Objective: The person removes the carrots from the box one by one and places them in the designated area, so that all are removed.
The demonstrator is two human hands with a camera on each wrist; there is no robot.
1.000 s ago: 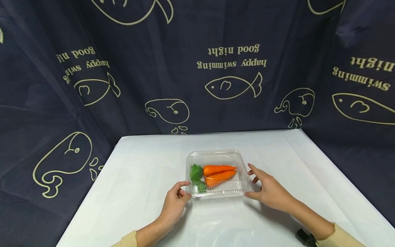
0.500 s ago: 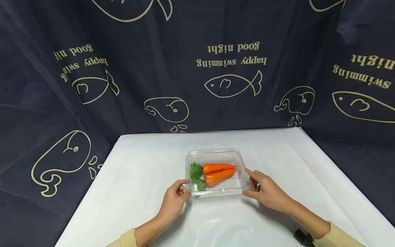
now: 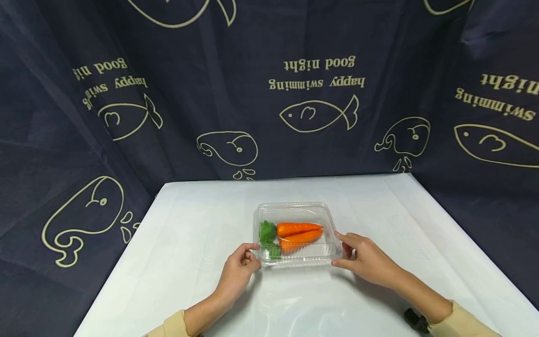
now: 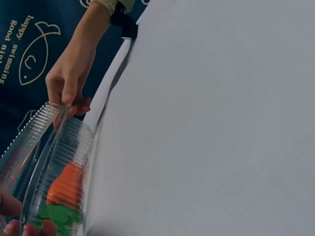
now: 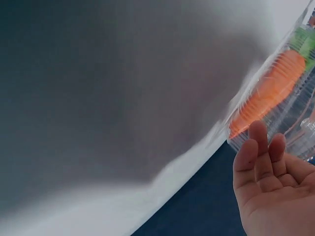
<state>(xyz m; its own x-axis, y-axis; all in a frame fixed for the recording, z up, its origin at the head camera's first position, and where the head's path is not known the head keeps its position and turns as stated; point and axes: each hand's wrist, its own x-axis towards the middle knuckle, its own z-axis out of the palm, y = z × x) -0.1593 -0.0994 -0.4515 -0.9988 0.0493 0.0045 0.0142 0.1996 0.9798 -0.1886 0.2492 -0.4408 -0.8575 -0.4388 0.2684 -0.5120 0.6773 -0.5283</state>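
A clear plastic clamshell container [image 3: 294, 211] lies on the white table. Through its lid show two orange carrots [image 3: 299, 229] with green tops [image 3: 267, 232] at the left end. My left hand [image 3: 236, 272] pinches the container's near left corner between thumb and fingers. At the near right corner my right hand [image 3: 369, 258] grips the rim, thumb in front and fingers along the side. In the left wrist view, the ribbed lid [image 4: 29, 130] and the base [image 4: 74, 137] stand slightly apart along the edge. Fingertips [image 5: 258, 130] of the right hand overlap the container's side in the right wrist view.
The white table [image 3: 202, 206] extends around the container on all sides. Behind and beside it hangs a dark blue curtain [image 3: 236, 93] with fish and whale drawings. A small black device [image 3: 414, 320] sits by the right sleeve [image 3: 456, 323].
My right hand has moved left and closed onto the container's right corner. The left hand keeps its hold, and the container stays in nearly the same place.
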